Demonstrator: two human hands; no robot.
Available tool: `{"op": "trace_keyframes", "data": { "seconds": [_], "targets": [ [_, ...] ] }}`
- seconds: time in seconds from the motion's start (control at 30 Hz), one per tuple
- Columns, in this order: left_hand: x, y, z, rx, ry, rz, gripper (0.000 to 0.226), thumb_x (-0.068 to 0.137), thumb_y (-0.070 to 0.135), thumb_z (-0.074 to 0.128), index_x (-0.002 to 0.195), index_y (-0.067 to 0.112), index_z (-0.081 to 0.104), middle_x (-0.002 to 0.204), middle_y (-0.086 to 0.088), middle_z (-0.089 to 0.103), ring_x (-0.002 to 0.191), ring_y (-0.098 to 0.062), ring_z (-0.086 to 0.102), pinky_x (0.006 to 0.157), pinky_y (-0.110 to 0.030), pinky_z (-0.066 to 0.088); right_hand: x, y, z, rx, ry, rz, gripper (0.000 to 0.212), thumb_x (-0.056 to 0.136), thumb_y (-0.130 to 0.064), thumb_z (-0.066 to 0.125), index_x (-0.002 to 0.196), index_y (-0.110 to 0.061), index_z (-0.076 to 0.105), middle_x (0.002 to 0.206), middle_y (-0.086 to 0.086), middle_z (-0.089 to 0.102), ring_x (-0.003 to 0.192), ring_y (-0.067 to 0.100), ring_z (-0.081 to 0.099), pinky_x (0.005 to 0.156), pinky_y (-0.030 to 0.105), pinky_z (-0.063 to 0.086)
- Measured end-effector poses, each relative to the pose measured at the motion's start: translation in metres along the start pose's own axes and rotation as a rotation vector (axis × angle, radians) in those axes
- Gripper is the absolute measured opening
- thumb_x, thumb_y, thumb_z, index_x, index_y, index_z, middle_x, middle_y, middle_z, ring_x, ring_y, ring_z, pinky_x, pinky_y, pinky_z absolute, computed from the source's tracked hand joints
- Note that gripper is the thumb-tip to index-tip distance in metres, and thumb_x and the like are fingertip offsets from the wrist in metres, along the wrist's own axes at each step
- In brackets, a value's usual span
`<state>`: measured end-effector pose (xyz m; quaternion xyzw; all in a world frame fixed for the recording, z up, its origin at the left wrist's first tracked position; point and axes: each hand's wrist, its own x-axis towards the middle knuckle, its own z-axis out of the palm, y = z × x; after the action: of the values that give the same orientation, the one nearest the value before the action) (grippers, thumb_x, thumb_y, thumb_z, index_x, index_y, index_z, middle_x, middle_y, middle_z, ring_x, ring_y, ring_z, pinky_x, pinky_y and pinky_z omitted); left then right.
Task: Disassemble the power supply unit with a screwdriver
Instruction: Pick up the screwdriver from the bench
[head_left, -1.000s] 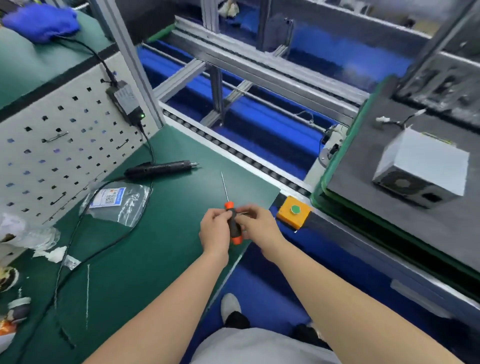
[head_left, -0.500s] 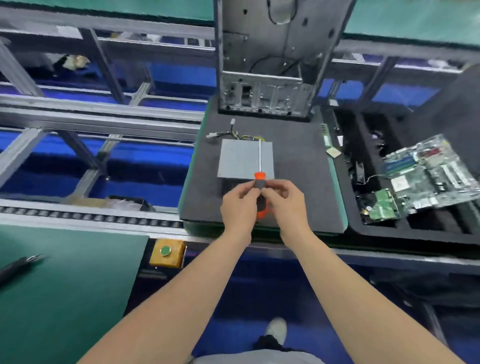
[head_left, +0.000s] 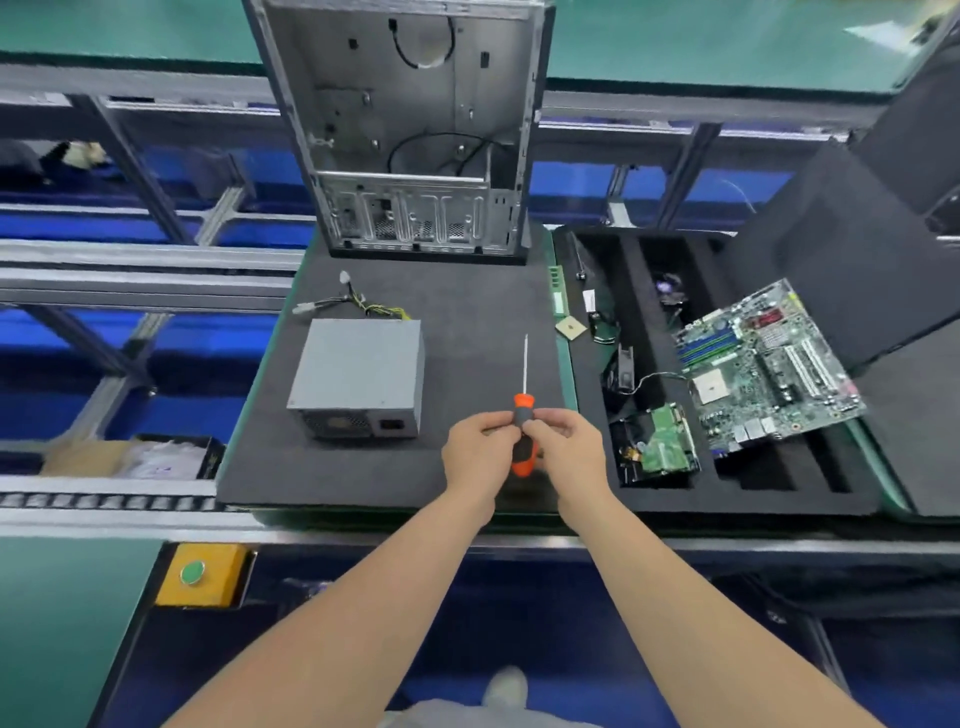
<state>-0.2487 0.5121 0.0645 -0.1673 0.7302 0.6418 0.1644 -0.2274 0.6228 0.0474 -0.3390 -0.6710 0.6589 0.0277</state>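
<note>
L hand (head_left: 478, 452), R hand (head_left: 566, 449) pinch screwdriver (head_left: 522, 405)

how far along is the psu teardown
Done: the grey metal power supply box lies outside the open computer case, on black foam. In hand: left hand and right hand grip the orange-and-black screwdriver, apart from the box. Left: the box looks closed, so all unscrewing.

The single wide-angle view sits on the person's head, facing forward and down, close above the left hand (head_left: 480, 449) and right hand (head_left: 569, 447).
</note>
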Motion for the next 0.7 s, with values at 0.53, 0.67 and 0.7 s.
{"op": "trace_keyframes", "data": {
  "seconds": [0.53, 0.67, 0.7],
  "targets": [
    [-0.002, -0.019, -0.002, 0.250, 0.063, 0.089, 0.029, 0.097, 0.012, 0.068, 0.124, 0.019, 0.077, 0.118, 0.005, 0.076, 0.105, -0.006, 0.067, 0.074, -0.003, 0.043, 0.014, 0.016, 0.004, -0.262, 0.004, -0.026, 0.016, 0.088, -0.027, 0.080, 0.099, -0.029, 0.069, 0.088, -0.015, 0.071, 0.082, -0.003, 0.063, 0.061, 0.018, 0.043],
    [-0.004, -0.017, -0.010, 0.362, -0.001, 0.156, 0.030, 0.099, 0.014, 0.064, 0.126, 0.022, 0.075, 0.120, 0.007, 0.075, 0.102, -0.003, 0.065, 0.071, -0.002, 0.042, 0.017, 0.012, 0.008, -0.299, 0.009, -0.015, 0.021, 0.085, -0.029, 0.080, 0.102, -0.029, 0.067, 0.088, -0.015, 0.070, 0.084, 0.001, 0.064, 0.062, 0.023, 0.045],
    [-0.005, -0.016, -0.013, 0.393, -0.024, 0.176, 0.030, 0.099, 0.013, 0.064, 0.126, 0.022, 0.075, 0.119, 0.007, 0.075, 0.102, -0.002, 0.065, 0.071, -0.002, 0.042, 0.018, 0.011, 0.009, -0.315, 0.011, -0.013, 0.023, 0.084, -0.031, 0.080, 0.103, -0.029, 0.066, 0.088, -0.016, 0.068, 0.086, 0.005, 0.065, 0.065, 0.026, 0.047]
  ]
}}
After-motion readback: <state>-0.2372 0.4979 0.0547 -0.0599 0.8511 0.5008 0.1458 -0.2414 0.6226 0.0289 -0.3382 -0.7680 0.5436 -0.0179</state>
